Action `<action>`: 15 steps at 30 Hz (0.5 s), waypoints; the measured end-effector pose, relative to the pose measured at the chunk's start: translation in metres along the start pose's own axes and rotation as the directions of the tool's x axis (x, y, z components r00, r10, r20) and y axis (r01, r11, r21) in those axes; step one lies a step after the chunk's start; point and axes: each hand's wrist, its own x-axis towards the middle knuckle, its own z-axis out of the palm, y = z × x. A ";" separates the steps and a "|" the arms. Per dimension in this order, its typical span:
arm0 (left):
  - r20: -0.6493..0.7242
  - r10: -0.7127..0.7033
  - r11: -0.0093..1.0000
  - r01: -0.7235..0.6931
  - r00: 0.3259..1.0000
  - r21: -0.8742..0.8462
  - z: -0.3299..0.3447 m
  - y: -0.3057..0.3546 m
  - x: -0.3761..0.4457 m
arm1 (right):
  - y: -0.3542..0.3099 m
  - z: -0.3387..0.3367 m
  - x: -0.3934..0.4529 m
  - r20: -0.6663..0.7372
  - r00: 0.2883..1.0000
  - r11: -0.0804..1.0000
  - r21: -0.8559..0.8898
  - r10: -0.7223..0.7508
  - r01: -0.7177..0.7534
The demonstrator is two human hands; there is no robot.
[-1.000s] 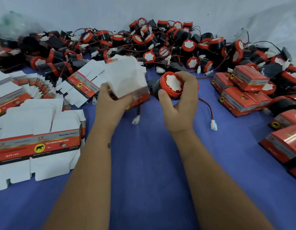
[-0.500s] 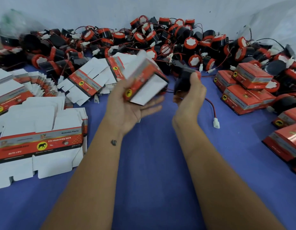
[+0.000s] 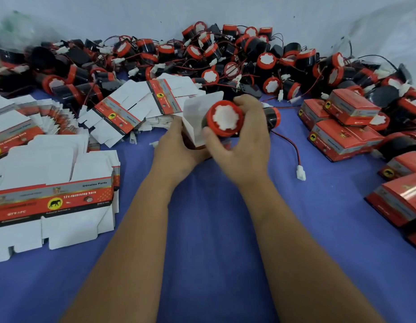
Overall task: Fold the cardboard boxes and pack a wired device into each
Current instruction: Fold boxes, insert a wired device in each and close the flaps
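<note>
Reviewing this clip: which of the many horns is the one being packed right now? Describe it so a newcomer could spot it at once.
Start at the blue cloth and follow the two forearms up to where the hands meet. The right hand grips a black horn with a red rim and white centre, beside the white flaps of the box held by the left hand. Unlike the heaped horns behind, it is held off the cloth.

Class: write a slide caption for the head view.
Right hand brings a horn to the box held by left hand.
</note>
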 end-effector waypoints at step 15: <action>0.096 0.014 0.962 0.013 0.995 -0.274 -0.001 0.000 0.006 | 0.001 0.012 -0.003 0.220 0.975 0.996 -0.076 -0.021 0.038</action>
